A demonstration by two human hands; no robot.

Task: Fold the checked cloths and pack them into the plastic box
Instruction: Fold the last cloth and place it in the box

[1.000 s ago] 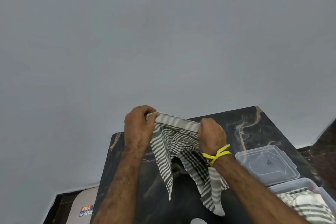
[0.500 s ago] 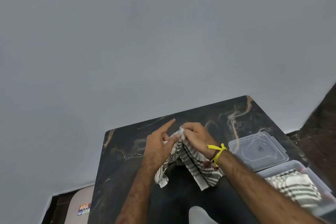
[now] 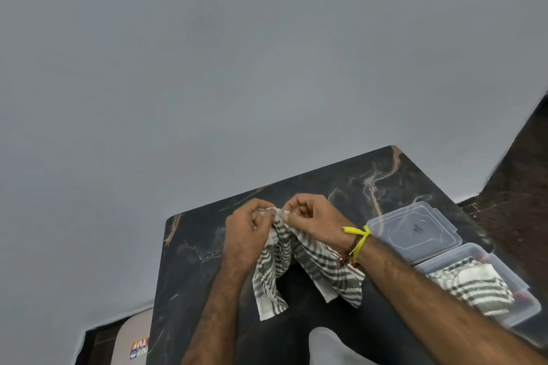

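Both hands meet above the dark table (image 3: 207, 246): the left hand (image 3: 246, 240) and right hand (image 3: 314, 219) each pinch the top edge of a checked cloth (image 3: 311, 264), which hangs down between them. At the right, the plastic box (image 3: 525, 302) holds folded checked cloths (image 3: 471, 281); its lid (image 3: 415, 228) lies beside it.

A plain grey wall (image 3: 237, 68) rises behind a black marble-patterned table (image 3: 189, 270) on dark floor (image 3: 516, 187).

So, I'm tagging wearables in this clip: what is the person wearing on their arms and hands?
Both forearms are bare, with no sleeves and no gloves. The right hand has a knotted yellow band at the wrist, with a darker beaded thread beside it. The left hand and its wrist show nothing worn.
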